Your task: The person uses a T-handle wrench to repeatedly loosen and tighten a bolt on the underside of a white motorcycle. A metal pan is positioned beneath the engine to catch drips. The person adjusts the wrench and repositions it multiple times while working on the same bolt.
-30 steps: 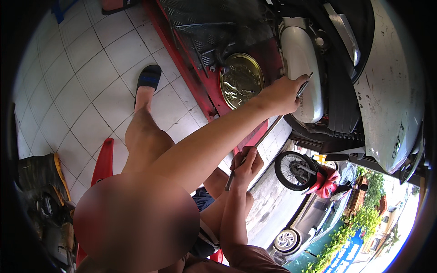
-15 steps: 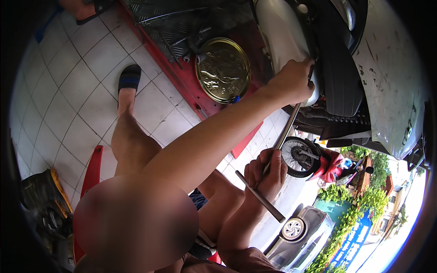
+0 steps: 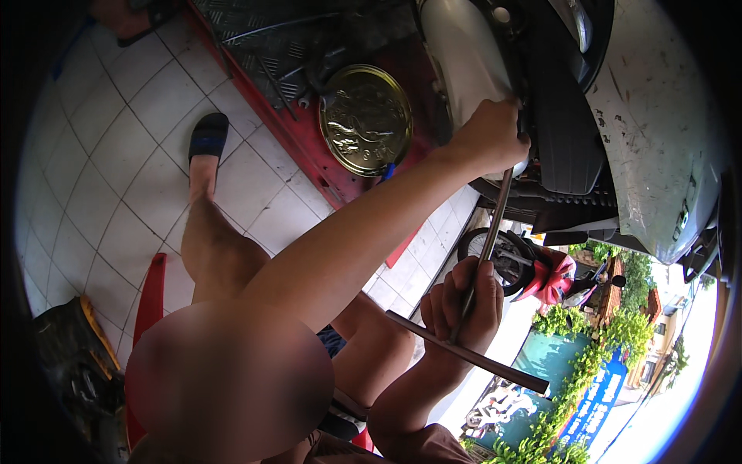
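My left hand (image 3: 491, 138) is closed around the upper end of a T-handle wrench (image 3: 492, 224), against the underside of a motorbike (image 3: 653, 147). What the wrench's tip meets is hidden behind that hand. Lower down, my right hand (image 3: 468, 305) wraps round the same shaft, just above the crossbar, which sticks out on both sides below the fingers. Beside my left hand lie the bike's pale silver rounded casing (image 3: 468, 62) and a black plastic part (image 3: 568, 131).
A round gold metal lid (image 3: 366, 120) rests on a red-edged platform (image 3: 270, 127), near several tools including a spanner (image 3: 303, 101). A red plastic stool (image 3: 148, 309) is by my leg. Outside stands a red motorbike (image 3: 553, 277). At upper left, another person's foot (image 3: 120, 17) shows.
The wrench's crossbar has swung round and now looks longer, reaching further right. My right hand has shifted slightly right and down with it. A grey car outside has left view.
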A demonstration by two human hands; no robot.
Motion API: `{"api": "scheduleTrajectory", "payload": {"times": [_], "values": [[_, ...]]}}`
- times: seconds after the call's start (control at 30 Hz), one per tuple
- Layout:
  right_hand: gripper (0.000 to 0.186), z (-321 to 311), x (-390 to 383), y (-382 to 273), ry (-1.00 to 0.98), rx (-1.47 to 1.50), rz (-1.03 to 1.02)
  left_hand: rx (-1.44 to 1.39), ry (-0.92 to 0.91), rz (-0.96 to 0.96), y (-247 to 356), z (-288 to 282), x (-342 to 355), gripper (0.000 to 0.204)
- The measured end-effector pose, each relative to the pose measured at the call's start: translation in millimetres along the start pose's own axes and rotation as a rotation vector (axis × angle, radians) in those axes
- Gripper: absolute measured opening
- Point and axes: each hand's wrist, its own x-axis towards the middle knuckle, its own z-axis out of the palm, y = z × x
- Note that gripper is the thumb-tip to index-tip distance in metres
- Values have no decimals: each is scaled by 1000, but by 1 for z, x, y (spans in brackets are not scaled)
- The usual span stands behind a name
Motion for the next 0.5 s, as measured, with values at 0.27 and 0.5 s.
{"api": "scheduleTrajectory", "payload": {"times": [0.27,0.5], "values": [[36,3,0,-14,-64,25,39,-35,-22,-17,1,-5,4,49],[39,11,15,-15,-18,71,7,-104,12,20,0,-1,4,47]]}}
